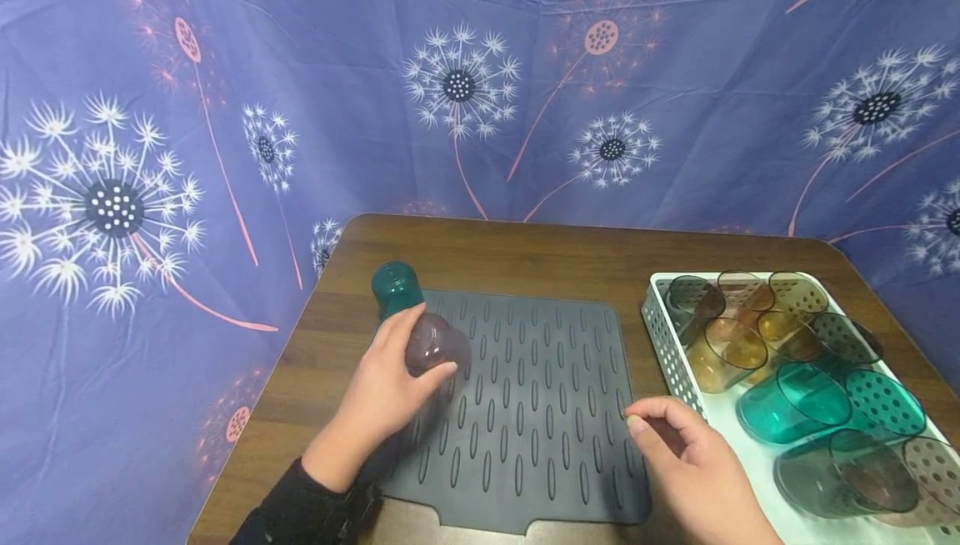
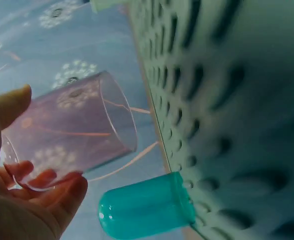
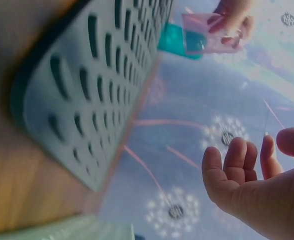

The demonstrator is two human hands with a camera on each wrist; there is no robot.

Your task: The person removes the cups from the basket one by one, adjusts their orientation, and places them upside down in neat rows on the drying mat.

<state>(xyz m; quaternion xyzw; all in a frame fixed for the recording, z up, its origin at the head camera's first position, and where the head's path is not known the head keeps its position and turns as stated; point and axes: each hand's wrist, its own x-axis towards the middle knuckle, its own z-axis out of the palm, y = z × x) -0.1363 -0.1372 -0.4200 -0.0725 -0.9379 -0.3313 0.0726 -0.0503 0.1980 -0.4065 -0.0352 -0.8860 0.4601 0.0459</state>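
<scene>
My left hand [image 1: 382, 387] grips a clear pinkish-purple tumbler [image 2: 72, 130] near its base, fingers on one side and thumb on the other. The tumbler is upside down over the far left part of a dark grey ribbed mat [image 1: 510, 445], and the left wrist view shows a gap between its rim and the mat. Just beyond it, a teal glass [image 1: 395, 282] stands upside down at the mat's far left corner. By the mat's right edge hovers my right hand [image 1: 693, 466], its fingers loosely curled with nothing in them.
To the right stands a white perforated basket [image 1: 670, 366] with several coloured tumblers, among them a teal tumbler [image 1: 787, 403] and a grey tumbler [image 1: 825, 474]. Mat and basket share a brown wooden table [image 1: 517, 257]. A blue dandelion-patterned cloth [image 1: 360, 53] hangs behind it.
</scene>
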